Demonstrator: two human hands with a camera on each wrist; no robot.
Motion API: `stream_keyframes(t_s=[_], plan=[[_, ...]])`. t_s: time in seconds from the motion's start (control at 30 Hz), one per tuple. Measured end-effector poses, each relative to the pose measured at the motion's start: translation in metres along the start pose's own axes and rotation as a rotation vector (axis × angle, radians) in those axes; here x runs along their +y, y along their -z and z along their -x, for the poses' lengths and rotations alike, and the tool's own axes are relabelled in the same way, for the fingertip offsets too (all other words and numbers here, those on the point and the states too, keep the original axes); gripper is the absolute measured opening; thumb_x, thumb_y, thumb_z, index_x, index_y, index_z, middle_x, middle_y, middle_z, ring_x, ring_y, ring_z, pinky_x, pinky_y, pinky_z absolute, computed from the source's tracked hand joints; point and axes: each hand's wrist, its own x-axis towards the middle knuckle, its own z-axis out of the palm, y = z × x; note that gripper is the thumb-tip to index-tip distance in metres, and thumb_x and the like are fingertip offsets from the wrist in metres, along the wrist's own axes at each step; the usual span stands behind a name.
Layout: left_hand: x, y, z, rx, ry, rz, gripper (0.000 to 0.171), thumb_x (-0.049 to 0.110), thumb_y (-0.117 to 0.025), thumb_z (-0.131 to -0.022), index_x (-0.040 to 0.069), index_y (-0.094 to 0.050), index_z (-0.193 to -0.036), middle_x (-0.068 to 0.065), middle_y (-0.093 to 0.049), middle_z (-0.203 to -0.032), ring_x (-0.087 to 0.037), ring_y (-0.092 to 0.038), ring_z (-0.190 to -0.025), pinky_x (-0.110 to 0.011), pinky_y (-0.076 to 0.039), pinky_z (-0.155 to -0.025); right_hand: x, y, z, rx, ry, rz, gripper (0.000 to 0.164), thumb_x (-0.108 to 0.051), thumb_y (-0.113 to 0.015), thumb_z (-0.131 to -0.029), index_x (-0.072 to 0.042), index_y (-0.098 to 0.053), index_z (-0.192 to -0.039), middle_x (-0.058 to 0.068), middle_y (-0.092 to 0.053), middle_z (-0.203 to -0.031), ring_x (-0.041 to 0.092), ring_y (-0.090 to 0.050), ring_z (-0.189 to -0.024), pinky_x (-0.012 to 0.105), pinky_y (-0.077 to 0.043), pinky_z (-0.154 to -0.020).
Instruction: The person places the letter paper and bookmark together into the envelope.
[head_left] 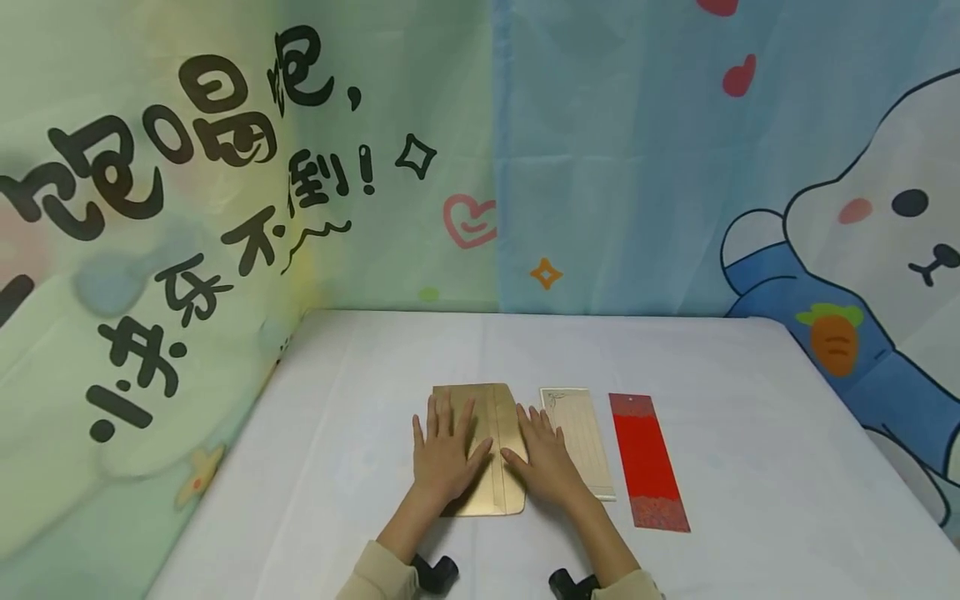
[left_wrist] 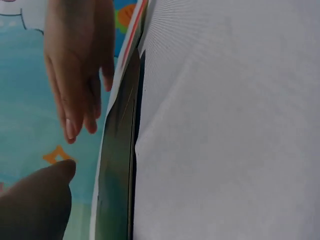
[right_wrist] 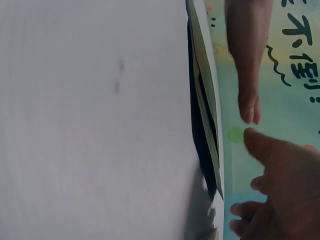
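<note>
A flat gold-tan paper folder (head_left: 497, 492) with rounded right corners and a lengthwise seam lies before me in the head view. My left hand (head_left: 442, 458) is spread over its left half, fingers straight and pointing away from me. Over the right edge is my right hand (head_left: 546, 462), also with fingers extended. The thumbs point toward each other across the seam. Seen edge-on in the left wrist view, the folder (left_wrist: 117, 165) is a thin sheet low over the cloth. From the right wrist, its layered edge (right_wrist: 202, 95) stands slightly raised, with dark shadow beneath.
Right of the folder lies a pale beige card (head_left: 577, 433) with a thin decorated border, partly behind my right hand. Farther right is a red strip (head_left: 648, 462) with patterned ends. A white cloth (head_left: 360, 400) covers the table; printed curtains (head_left: 615, 167) stand behind it.
</note>
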Motion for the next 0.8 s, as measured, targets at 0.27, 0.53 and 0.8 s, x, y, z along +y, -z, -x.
stream_keyframes(t_s=[0.27,0.53,0.8], plan=[[-0.012,-0.011,0.003,-0.088,-0.008,-0.019,0.071,0.064,-0.031,-0.089,0.026,-0.021,-0.148,-0.014,-0.016,-0.152,-0.036,-0.01,-0.137,-0.058,-0.011,-0.104,0.0,-0.01,0.002,-0.013,-0.019,0.088,0.067,-0.034,-0.053,-0.092,0.003,-0.029,-0.142,0.033,-0.029,-0.14,0.048,-0.018,-0.131,0.065,-0.011,-0.099],[-0.016,-0.015,0.006,-0.111,0.0,-0.004,0.071,0.064,-0.029,-0.089,0.025,-0.022,-0.148,-0.014,-0.016,-0.152,-0.036,-0.011,-0.137,-0.058,-0.009,-0.104,-0.001,-0.012,0.004,-0.015,-0.014,0.075,0.064,-0.034,-0.051,-0.092,0.002,-0.032,-0.142,0.029,-0.029,-0.142,0.044,-0.019,-0.133,0.065,-0.008,-0.099],[-0.018,-0.019,0.006,-0.102,0.005,0.016,0.071,0.065,-0.028,-0.089,0.026,-0.023,-0.148,-0.014,-0.015,-0.152,-0.036,-0.009,-0.137,-0.058,-0.008,-0.104,-0.001,-0.011,0.001,0.01,-0.009,-0.003,0.053,-0.023,-0.055,-0.091,0.002,-0.042,-0.136,0.027,-0.033,-0.14,0.043,-0.024,-0.131,0.066,-0.009,-0.099]])
